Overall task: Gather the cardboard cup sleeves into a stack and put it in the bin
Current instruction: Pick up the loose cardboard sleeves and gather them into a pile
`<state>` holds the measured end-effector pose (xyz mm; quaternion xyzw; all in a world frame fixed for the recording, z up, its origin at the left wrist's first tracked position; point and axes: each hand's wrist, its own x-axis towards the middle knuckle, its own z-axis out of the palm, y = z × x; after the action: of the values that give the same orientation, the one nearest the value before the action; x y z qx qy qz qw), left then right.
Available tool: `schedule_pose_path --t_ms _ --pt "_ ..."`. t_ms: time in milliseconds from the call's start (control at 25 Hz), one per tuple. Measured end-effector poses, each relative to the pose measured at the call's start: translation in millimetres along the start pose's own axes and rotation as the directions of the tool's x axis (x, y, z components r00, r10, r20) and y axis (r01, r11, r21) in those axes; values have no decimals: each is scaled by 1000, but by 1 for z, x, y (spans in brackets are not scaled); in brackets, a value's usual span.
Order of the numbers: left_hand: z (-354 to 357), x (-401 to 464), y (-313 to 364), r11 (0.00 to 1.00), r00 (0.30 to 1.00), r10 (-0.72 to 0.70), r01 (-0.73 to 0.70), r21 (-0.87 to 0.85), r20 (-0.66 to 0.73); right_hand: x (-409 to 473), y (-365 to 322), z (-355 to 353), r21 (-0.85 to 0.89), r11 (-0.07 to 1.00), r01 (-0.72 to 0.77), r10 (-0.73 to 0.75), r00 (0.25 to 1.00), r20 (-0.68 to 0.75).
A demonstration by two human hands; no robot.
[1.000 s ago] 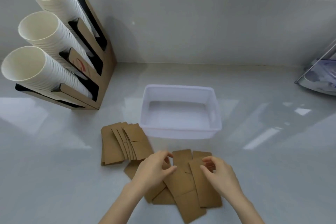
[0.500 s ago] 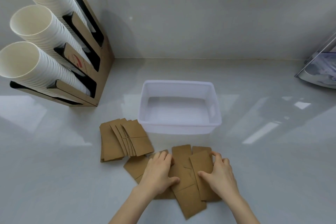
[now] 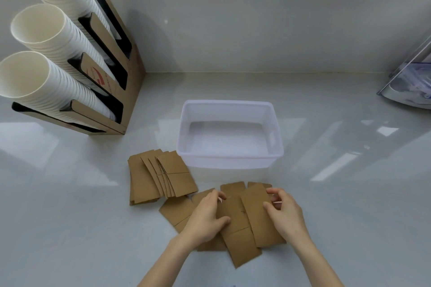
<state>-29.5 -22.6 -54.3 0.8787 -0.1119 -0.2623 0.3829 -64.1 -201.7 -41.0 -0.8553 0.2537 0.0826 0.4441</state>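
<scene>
Several brown cardboard cup sleeves [image 3: 235,228] lie scattered and overlapping on the counter just in front of me. My left hand [image 3: 205,219] rests on their left part, fingers curled over a far edge and thumb pressing the middle sleeve. My right hand [image 3: 284,214] pinches the rightmost sleeve [image 3: 256,212], thumb on top and fingers curled round its right edge. A second, fanned group of sleeves [image 3: 161,177] lies further left, untouched. The translucent white bin [image 3: 229,162] stands just beyond both groups, with nothing inside.
A cardboard cup dispenser [image 3: 121,58] holding three slanted stacks of white paper cups [image 3: 46,30] stands at the back left. A clear plastic object [image 3: 410,84] sits at the right edge. A wall closes off the back of the grey counter [image 3: 349,205].
Both hands came down onto the near sleeves, then curled their fingers round the sleeves' edges. The fanned group and the bin have not moved.
</scene>
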Motion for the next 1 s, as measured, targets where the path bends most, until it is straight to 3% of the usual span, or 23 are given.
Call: schedule_pose_path --t_ms 160,280,560,840,1000 --pt "-9 1 0 949 999 -44 45 -313 12 4 -8 -9 344 938 -30 19 999 37" --pt "-14 0 0 864 996 -91 88 -496 18 4 -14 -9 477 878 -40 -1 996 85" --pt "-21 -4 5 594 983 -144 177 -785 113 -6 -19 13 485 872 -75 -21 982 189" --pt "-24 -9 5 463 973 -185 212 -861 140 -12 -31 30 465 882 -72 -18 982 187" --pt "-25 -15 6 383 979 -85 202 -901 184 -12 -32 41 476 875 -90 27 990 139"
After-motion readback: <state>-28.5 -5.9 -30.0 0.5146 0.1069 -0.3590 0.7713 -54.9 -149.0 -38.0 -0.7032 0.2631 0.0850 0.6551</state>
